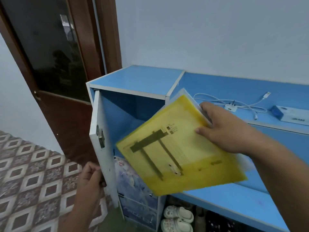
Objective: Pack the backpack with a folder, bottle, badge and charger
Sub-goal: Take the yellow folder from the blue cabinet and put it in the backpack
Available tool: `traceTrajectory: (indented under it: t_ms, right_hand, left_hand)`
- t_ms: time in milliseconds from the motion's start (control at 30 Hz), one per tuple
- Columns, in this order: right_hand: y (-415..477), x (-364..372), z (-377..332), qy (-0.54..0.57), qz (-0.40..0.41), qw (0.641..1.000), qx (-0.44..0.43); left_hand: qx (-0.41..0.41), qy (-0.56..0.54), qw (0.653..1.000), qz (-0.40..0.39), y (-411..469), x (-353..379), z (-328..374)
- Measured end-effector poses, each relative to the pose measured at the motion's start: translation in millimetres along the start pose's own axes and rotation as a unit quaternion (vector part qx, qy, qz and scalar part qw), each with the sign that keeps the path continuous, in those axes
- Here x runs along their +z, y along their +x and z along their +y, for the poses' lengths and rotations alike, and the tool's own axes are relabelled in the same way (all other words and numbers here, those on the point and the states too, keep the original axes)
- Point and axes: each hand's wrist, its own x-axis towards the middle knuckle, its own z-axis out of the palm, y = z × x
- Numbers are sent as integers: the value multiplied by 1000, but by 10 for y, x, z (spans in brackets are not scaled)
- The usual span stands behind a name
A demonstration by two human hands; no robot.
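Home, prob. bedroom/study: blue counter (225, 196) w/ built-in cabinet (133, 81), slippers (178, 215) under it, patterned floor tiles (33, 173), wooden door (55, 64), charger cable (234, 104).

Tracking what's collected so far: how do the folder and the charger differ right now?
The folder is yellow, flat and broad; the charger is white, small, with a loose cable. The folder is held tilted in the right hand; the charger lies untouched on the blue shelf. Both are in plain view.

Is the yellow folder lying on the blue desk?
No, the right hand holds the yellow folder tilted in the air before the cupboard, whose door the left hand grips open.
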Motion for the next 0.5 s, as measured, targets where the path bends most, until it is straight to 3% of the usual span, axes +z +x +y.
traceTrajectory:
  t_ms: [233,500]
  right_hand:
    - [-211,-533,234,-133,-122,982,-45]
    - [-207,-514,350,-219,-155,963,-20]
  left_hand:
    - [37,41,998,0,-86,562,-41]
    - [52,126,989,-66,83,1286,86]
